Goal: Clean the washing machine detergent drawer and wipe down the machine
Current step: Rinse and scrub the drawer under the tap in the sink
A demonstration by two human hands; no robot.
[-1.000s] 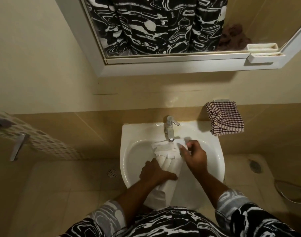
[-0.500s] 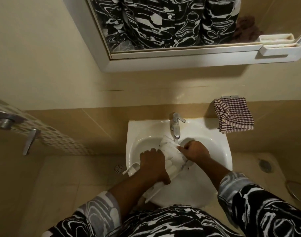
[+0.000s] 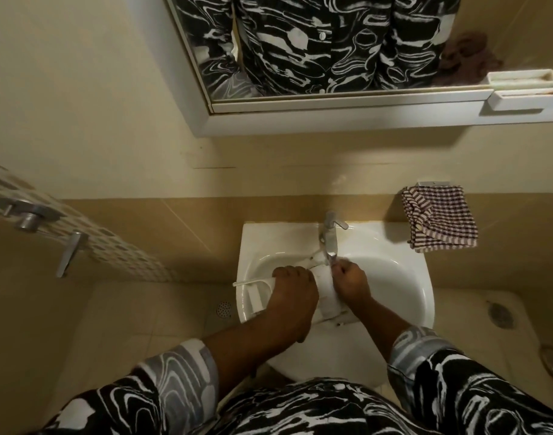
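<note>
Poking past the sink point(image 3: 394, 243)'s left rim, the detergent drawer point(image 3: 327, 295) is gripped by the left hand point(image 3: 295, 290); right hand point(image 3: 350, 282) curled, grasp unclear; right basin open.

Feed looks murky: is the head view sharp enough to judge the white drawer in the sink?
Head view: dim, warm light; left hand, right hand and white plastic detergent drawer slightly blurred; lens distortion bends the white mirror frame; no harsh glare on white ceramic sink.

Your left hand point(image 3: 292, 290) clamps over the white plastic drawer point(image 3: 327, 298). Your right hand point(image 3: 350, 282), fingers curled, grips its edge.
</note>
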